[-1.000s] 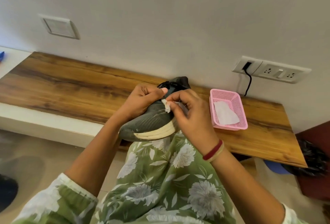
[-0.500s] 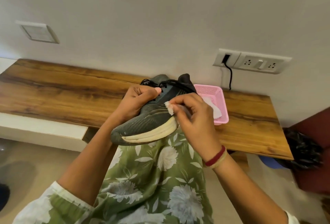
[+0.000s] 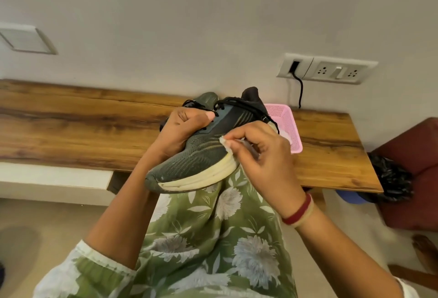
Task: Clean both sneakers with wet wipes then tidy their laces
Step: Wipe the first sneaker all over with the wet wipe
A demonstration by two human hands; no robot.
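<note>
She is at the wiping step, I'd say, and on the first shoe at that. The sneaker lies on its side across her knee, just in front of the wooden shelf, toe pointing down to her left and the pale sole edge turned toward her. Her left hand grips it over the top, fingers curled round the upper beside the laces and thumb pressed down by the eyelets. Her right hand pinches a small wadded wipe between thumb and fingertips, the other fingers bent in behind, and sets it where the dark mesh meets the sole. The sole looks yellowed and grubby along its grooves, so to my eye plenty of wiping is left, and the laces hang loose and untidied. Next she will likely need short firm strokes along that seam toward the toe, the left hand holding hard so the shoe doesn't twist on her knee, then a turn of the shoe to reach the far side. The wad is tiny, so a fresh one may be wanted. The pink basket sits on the shelf just behind her right hand, with something white in it, mostly hidden. A rounded green shape shows behind her left hand, perhaps the other shoe. I can't tell.
</note>
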